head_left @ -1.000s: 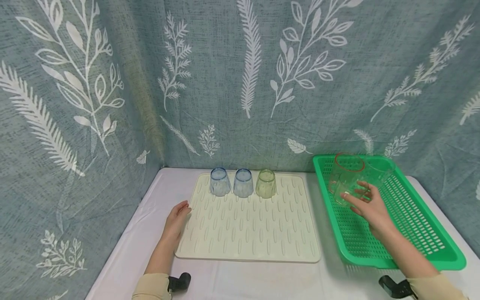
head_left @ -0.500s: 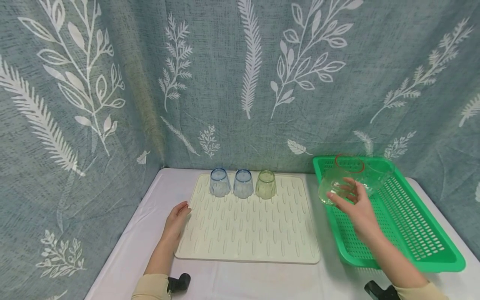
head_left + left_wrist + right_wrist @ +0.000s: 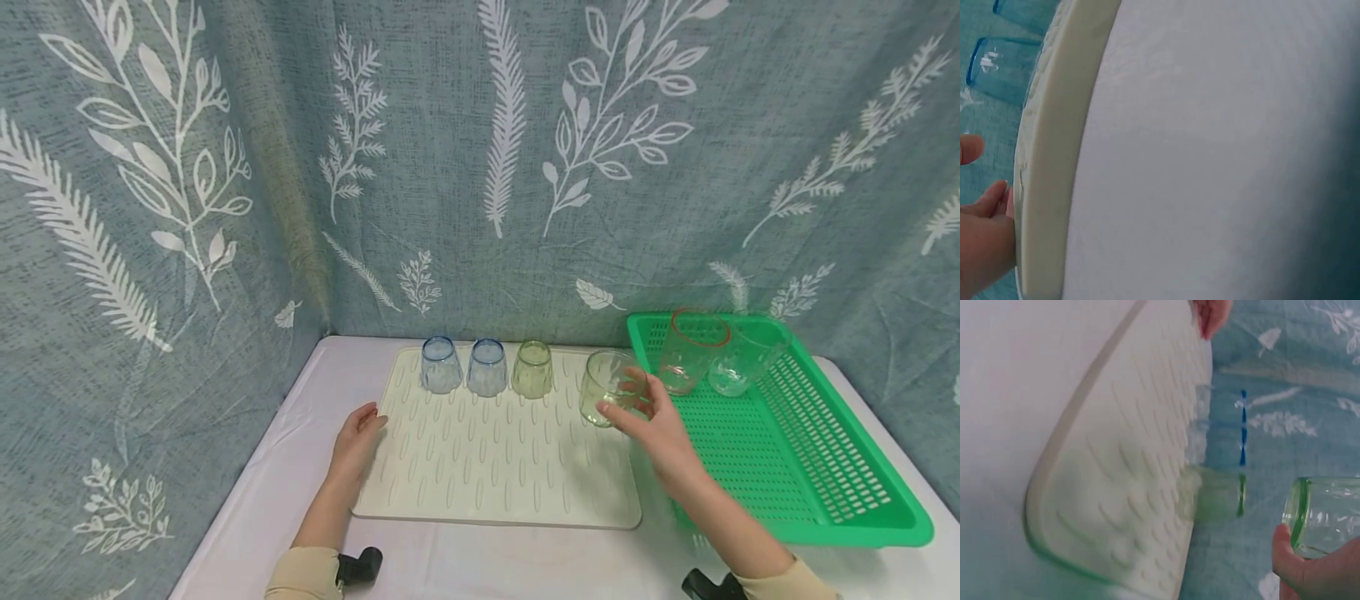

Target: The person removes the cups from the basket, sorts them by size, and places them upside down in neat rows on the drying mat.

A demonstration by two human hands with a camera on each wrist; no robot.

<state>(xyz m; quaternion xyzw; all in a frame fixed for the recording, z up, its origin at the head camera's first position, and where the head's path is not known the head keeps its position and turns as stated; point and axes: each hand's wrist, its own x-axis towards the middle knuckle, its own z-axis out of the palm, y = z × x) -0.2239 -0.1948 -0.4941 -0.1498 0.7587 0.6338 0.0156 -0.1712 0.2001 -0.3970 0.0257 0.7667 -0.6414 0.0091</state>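
Observation:
My right hand (image 3: 660, 425) holds a pale green drinking glass (image 3: 600, 392) above the right back part of the cream drying mat (image 3: 495, 467). Its thick green base points down and its mouth up. In the right wrist view the thumb lies against the base of this glass (image 3: 1322, 515). Along the mat's back edge stand two blue glasses (image 3: 441, 367) and a green glass (image 3: 532, 371), narrow ends up. My left hand (image 3: 358, 442) rests beside the mat's left edge, fingers loose, gripping nothing; the left wrist view shows thumb and fingers (image 3: 985, 250) apart.
A green plastic basket (image 3: 795, 533) stands right of the mat. In its back left corner are a red-rimmed glass (image 3: 686, 358) and a clear glass (image 3: 738, 367). A white cloth (image 3: 480, 558) covers the table; a patterned curtain (image 3: 450, 167) hangs behind.
The right hand has lifted the pale green glass out of the basket and carried it left, over the mat. My left hand has hardly moved.

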